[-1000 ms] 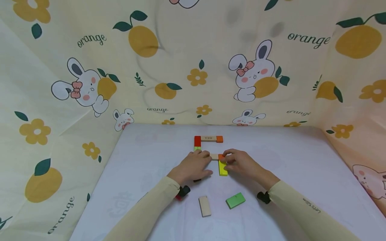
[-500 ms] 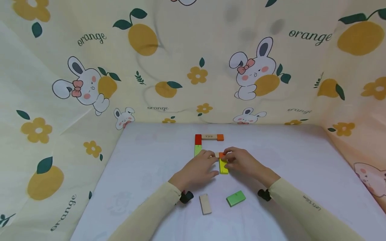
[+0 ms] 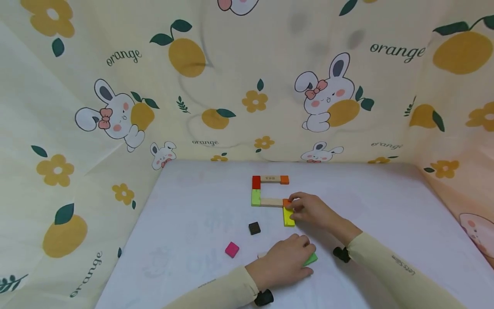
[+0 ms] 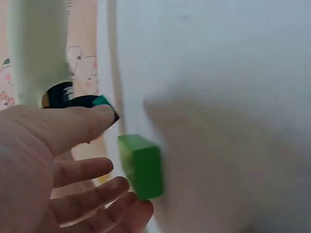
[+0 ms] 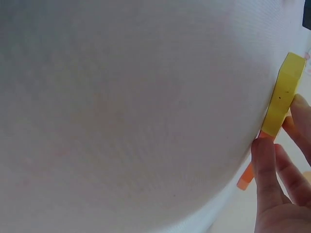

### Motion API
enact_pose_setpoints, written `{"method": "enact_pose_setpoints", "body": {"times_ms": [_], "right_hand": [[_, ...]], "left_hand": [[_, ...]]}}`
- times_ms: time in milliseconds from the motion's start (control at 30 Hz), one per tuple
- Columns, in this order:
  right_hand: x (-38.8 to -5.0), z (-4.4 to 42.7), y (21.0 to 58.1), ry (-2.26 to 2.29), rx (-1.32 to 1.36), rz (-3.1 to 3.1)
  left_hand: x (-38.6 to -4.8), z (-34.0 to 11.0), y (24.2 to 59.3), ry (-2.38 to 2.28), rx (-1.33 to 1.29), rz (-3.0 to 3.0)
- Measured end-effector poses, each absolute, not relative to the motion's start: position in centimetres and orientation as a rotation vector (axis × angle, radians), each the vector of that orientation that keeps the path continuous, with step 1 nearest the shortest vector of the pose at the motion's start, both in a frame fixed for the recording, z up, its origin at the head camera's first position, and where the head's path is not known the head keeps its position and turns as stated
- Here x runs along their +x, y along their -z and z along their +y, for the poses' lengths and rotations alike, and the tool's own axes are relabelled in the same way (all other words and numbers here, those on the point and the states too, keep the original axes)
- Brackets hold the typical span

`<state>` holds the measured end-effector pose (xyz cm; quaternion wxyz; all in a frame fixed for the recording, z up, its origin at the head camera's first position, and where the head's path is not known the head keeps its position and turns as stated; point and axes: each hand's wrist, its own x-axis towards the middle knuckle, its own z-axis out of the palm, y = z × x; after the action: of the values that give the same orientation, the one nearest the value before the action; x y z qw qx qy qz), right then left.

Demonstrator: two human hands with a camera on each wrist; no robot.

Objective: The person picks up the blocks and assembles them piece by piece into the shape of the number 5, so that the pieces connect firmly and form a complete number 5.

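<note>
My left hand (image 3: 286,261) reaches over a green block (image 3: 311,259) and partly covers it. In the left wrist view the thumb and fingers stand apart, with the green block (image 4: 147,170) just beyond the fingertips. My right hand (image 3: 314,209) touches the side of a yellow block (image 3: 288,217) and an orange block (image 3: 286,201) at its far end. In the right wrist view, fingertips rest against the yellow block (image 5: 283,94). These blocks join a flat row on the table: a wooden block (image 3: 272,202), a light green block (image 3: 256,197), and a red block (image 3: 256,182).
Another wooden block (image 3: 270,179) and an orange block (image 3: 284,180) run along the far end of the layout. A black block (image 3: 254,228) and a pink block (image 3: 232,249) lie loose on the white table (image 3: 185,240). A wooden block (image 3: 261,255) is mostly hidden behind my left hand.
My left hand has left the wooden block in the layout and moved nearer and rightward to the green block, uncovering the black and pink blocks. My right hand stays by the yellow block.
</note>
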<state>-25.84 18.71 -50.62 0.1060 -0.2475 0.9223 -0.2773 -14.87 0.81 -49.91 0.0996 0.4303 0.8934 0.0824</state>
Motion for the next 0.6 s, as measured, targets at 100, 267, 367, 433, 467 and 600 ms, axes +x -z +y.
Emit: {"method": "enact_pose_setpoints", "body": {"times_ms": [100,267,367,433,467,600], "right_hand": [[-25.70,18.70,50.88,0.827,-0.726,2.717],[-25.71,18.73,50.97,0.823,-0.717,2.722],[-25.63,18.77,50.85,0.815,-0.712,2.722],[-25.62,18.75,50.76,0.823,-0.706,2.717],[-25.63,18.77,50.74,0.826,-0.710,2.717],[-25.73,18.77,50.70,0.838,-0.737,2.717]], "left_hand": [[-14.52,1.08,50.32,-0.242,1.254,2.647],[-14.49,1.00,50.48,-0.264,1.219,2.667],[-14.63,0.98,50.57,-0.260,1.208,2.680],[-14.76,0.92,50.66,-0.258,1.198,2.693],[-14.85,0.86,50.65,-0.260,1.191,2.701],[-15.39,0.33,50.43,-0.287,1.150,2.715]]}}
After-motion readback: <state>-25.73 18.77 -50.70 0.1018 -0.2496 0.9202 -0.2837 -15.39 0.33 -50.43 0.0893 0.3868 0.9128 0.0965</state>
